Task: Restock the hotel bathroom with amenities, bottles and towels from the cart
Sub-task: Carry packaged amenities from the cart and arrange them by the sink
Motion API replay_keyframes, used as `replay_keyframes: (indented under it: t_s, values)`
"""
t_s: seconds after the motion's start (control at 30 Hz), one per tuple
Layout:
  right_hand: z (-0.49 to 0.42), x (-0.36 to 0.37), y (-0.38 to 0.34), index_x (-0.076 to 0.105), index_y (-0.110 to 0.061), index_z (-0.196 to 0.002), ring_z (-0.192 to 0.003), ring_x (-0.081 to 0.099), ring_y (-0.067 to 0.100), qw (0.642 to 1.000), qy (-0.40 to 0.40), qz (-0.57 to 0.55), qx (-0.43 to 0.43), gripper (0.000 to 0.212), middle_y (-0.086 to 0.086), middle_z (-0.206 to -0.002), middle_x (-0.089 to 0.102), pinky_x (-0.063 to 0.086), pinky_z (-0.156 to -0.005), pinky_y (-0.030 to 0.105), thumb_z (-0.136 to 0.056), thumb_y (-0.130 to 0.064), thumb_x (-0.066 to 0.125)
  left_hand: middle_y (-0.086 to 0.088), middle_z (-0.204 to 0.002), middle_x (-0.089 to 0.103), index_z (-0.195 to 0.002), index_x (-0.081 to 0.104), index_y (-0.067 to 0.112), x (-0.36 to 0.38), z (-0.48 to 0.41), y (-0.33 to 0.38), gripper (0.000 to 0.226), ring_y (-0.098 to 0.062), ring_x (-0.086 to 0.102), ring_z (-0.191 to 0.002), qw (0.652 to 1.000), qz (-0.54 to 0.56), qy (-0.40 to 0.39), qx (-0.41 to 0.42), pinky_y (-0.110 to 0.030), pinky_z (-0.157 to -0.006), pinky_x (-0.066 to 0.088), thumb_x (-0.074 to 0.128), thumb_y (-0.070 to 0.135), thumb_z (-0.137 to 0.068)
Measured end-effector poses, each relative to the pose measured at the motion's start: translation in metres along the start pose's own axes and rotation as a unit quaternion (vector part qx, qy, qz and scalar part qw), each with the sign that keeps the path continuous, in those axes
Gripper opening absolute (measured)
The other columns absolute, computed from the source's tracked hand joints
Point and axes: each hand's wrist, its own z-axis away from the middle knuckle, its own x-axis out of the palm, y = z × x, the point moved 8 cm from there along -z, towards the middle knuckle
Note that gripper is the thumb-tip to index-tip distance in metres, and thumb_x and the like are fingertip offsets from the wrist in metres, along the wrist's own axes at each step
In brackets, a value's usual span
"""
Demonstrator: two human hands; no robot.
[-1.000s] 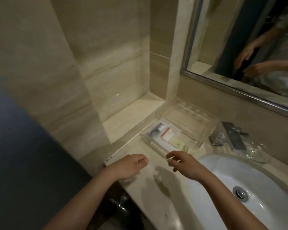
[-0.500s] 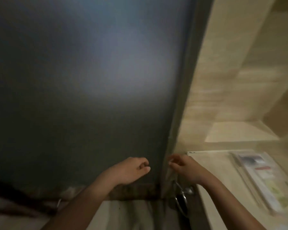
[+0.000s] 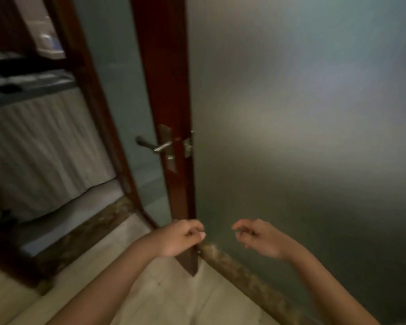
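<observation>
My left hand point(image 3: 179, 238) hangs in front of me at the lower middle, fingers loosely curled, holding nothing. My right hand point(image 3: 259, 238) floats a little to its right, fingers also loosely curled and empty. Both hover over the tiled floor near the foot of the open door's edge. No amenities, bottles or towels are in view. At the upper left, beyond the doorway, a blurred dark shape point(image 3: 21, 73) with items on top shows; I cannot tell if it is the cart.
A frosted glass panel point(image 3: 302, 113) fills the right side. The dark red wooden door edge point(image 3: 164, 78) with a metal lever handle point(image 3: 154, 146) stands in the middle. A brown stone threshold point(image 3: 85, 233) crosses the doorway at left. Beige floor tiles point(image 3: 169, 296) lie below.
My view has swung left from the sink counter and amenity tray, past the frosted glass, to the open doorway. Both hands stay empty and keep their place in front of me.
</observation>
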Motion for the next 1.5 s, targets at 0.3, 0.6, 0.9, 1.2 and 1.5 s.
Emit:
replay_keyframes:
  t_s: [0.3, 0.6, 0.9, 1.2, 1.5]
  values:
    - [-0.169, 0.096, -0.164, 0.061, -0.016, -0.112, -0.064, 0.06, 0.0, 0.991, -0.103, 0.01, -0.089, 0.022, -0.012, -0.081, 0.06, 0.043, -0.064, 0.01, -0.092, -0.022, 0.054, -0.005, -0.114, 0.064, -0.119, 0.057, 0.017, -0.138, 0.098, -0.172, 0.032, -0.017, 0.059, -0.103, 0.979, 0.013, 0.147, -0.14, -0.022, -0.085, 0.043, 0.046, 0.035, -0.095]
    - [-0.309, 0.159, -0.298, 0.059, -0.02, -0.119, -0.077, 0.056, 0.002, 0.965, -0.175, 0.027, -0.191, 0.029, -0.007, -0.095, 0.059, 0.042, -0.073, 0.017, -0.092, -0.029, 0.053, 0.004, -0.114, 0.061, -0.115, 0.058, 0.023, -0.245, 0.13, -0.289, 0.028, -0.01, 0.056, -0.103, 0.953, 0.039, 0.225, -0.201, -0.021, -0.087, 0.043, 0.04, 0.035, -0.098]
    - [-0.495, 0.161, -0.412, 0.059, -0.035, -0.103, -0.077, 0.056, -0.005, 0.932, -0.235, -0.007, -0.274, 0.015, -0.015, -0.096, 0.059, 0.047, -0.072, 0.017, -0.092, -0.026, 0.054, 0.003, -0.104, 0.062, -0.108, 0.061, 0.018, -0.381, 0.096, -0.384, 0.021, -0.014, 0.057, -0.099, 0.91, 0.096, 0.328, -0.236, -0.024, -0.087, 0.043, 0.044, 0.024, -0.097]
    - [-0.636, 0.151, -0.494, 0.06, -0.033, -0.087, -0.078, 0.06, 0.01, 0.921, -0.251, -0.036, -0.295, 0.012, -0.007, -0.084, 0.061, 0.048, -0.076, 0.03, -0.093, -0.027, 0.05, -0.005, -0.072, 0.043, -0.087, 0.053, -0.005, -0.497, 0.063, -0.455, 0.029, -0.002, 0.042, -0.059, 0.881, 0.13, 0.397, -0.221, -0.016, -0.06, 0.034, 0.04, 0.017, -0.099]
    - [-0.772, 0.155, -0.543, 0.058, -0.026, -0.114, -0.08, 0.064, 0.006, 0.931, -0.228, -0.038, -0.283, 0.021, -0.009, -0.095, 0.063, 0.047, -0.063, 0.014, -0.096, -0.029, 0.047, -0.004, -0.093, 0.062, -0.101, 0.061, 0.012, -0.599, 0.027, -0.577, 0.019, -0.016, 0.059, -0.093, 0.874, 0.137, 0.403, -0.235, -0.024, -0.083, 0.044, 0.044, 0.021, -0.097]
